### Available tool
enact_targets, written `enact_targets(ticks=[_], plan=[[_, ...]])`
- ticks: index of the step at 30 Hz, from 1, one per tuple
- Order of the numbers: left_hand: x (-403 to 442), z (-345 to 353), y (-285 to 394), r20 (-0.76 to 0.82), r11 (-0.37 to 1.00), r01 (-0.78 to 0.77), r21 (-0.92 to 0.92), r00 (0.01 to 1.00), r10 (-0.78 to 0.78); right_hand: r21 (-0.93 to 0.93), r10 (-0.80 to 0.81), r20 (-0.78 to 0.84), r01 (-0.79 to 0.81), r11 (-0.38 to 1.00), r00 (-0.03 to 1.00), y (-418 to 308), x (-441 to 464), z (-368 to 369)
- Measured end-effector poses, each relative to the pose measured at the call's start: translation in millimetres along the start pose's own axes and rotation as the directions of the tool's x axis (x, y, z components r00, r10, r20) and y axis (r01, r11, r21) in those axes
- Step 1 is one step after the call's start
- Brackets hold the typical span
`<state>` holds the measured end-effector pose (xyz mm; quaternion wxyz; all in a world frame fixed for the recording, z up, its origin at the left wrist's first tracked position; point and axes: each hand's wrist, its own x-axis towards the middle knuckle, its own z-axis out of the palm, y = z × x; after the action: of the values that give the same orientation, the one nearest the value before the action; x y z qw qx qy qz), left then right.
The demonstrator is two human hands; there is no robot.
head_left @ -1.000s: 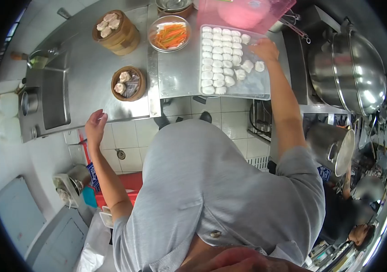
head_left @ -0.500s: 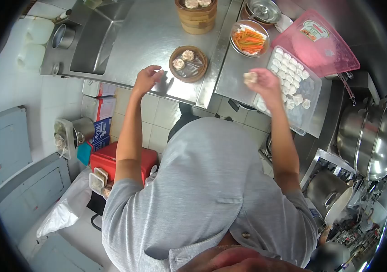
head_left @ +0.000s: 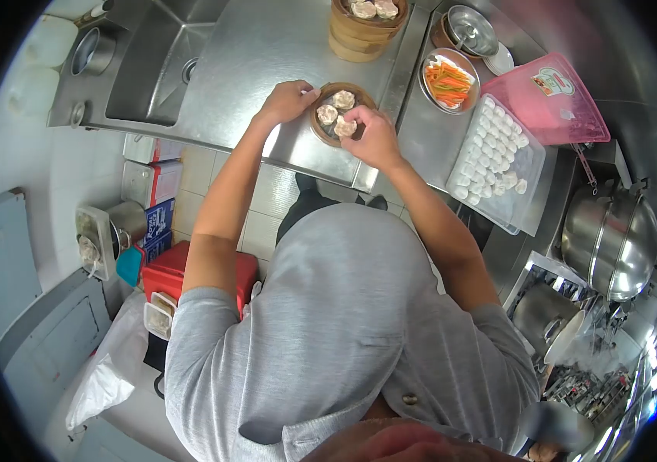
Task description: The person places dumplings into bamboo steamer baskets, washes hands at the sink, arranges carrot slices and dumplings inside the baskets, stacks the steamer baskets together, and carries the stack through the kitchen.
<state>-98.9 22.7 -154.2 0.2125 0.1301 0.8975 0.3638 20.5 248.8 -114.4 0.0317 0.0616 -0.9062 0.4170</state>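
Note:
A small round bamboo steamer basket (head_left: 369, 94) rests on the steel counter, with two siu mai dumplings inside, one of them a pale, open-topped dumpling (head_left: 327, 115). Between the thumb and fingers of my right hand (head_left: 375, 138) is a third siu mai (head_left: 345, 127), low inside the basket; whether it touches the bottom I cannot tell. At the basket's left rim, my left hand (head_left: 288, 103) has its fingers closed, fingertips against the rim. To the right, a clear plastic tray (head_left: 527, 196) holds rows of white dumplings (head_left: 490, 142).
Behind stands a taller stack of bamboo steamers (head_left: 359, 42) with dumplings on top. A bowl of carrot strips (head_left: 449, 83), a metal bowl (head_left: 472, 31) and a pink plastic lid (head_left: 556, 104) lie to the right. A steel sink (head_left: 151, 77) is at the left.
My right hand has moved left from beside the tray to the basket, carrying the siu mai. My left hand has come to the basket's rim from the counter at its left.

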Motion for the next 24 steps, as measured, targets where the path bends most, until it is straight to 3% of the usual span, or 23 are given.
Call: enact_targets(ticks=[5,10,14,17,20,24], plan=[[12.0,0.3,-7.0,0.056,0.999,-0.038,-0.015,0.998,0.039,-0.115,-0.041,0.002,0.041,0.992,0.999,-8.7,1.1,5.1],[20.1,-0.5,-4.1,0.110,0.997,-0.076,-0.007,0.991,0.076,-0.097,-0.085,0.060,0.090,0.991,0.995,-6.2,1.1,8.2],[22.6,-11.6,14.3,0.198,0.983,-0.110,0.147,0.977,0.079,-0.106,-0.172,-0.027,0.168,0.980,0.985,-7.6,-2.1,5.8],[28.7,-12.6,19.6,0.244,0.940,-0.207,0.270,0.960,0.142,-0.015,-0.093,-0.174,0.092,0.996,0.980,-11.8,-11.3,-4.9],[37.1,-10.3,28.1,0.306,0.871,-0.273,0.409,0.940,0.151,0.090,0.060,-0.192,-0.043,0.995,0.980,-8.4,-25.9,-19.2],[36.8,-29.5,34.2,0.293,0.852,-0.223,0.474,0.952,0.086,0.155,0.222,-0.129,-0.201,0.967,0.967,-2.4,-50.8,-34.6]])
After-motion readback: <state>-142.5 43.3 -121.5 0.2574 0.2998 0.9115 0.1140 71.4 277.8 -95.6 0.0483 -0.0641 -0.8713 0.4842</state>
